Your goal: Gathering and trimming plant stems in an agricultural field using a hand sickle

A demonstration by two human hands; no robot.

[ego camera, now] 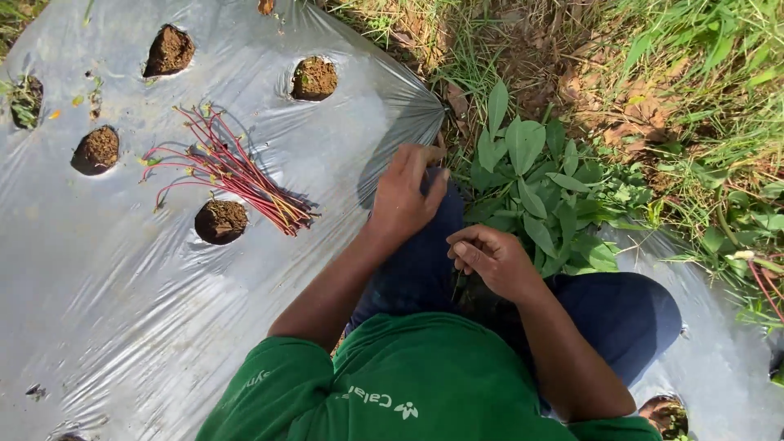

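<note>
Step in hand, as judged: stripping leafy stems into bare cuttings beside a mulched planting bed. The person crouches at the bed's edge, both hands working at the clump of green leafy plants [535, 192] in front of the knees.

Left hand [406, 196]: raised over the left knee, at the edge of the silver plastic mulch sheet [122, 310], fingers curled down and inward. Whether they pinch a stem cannot be told; the fingertips are turned away from the camera.

Right hand [492, 260]: loosely clenched, fingers folded toward the palm, touching the lower left edge of the leafy clump. It appears to grip something thin at the base of the leaves, but no stem shows clearly within the fist.

Finished work: a bundle of red-stemmed cuttings [233, 173] lies on the mulch sheet, well apart from the left hand and to its left, the cut ends gathered toward the person and the tips fanned outward. It rests between the soil-filled planting holes, its lower end just beside the nearest hole [220, 221].

Next move, as judged: it calls for a firm pinch low on one stem and a clean pull free of the clump, then a reach across to the left to lay it on the bundle without scattering those already stacked.

Surroundings: dry grass and leaf litter [645, 98] border the bed.
</note>
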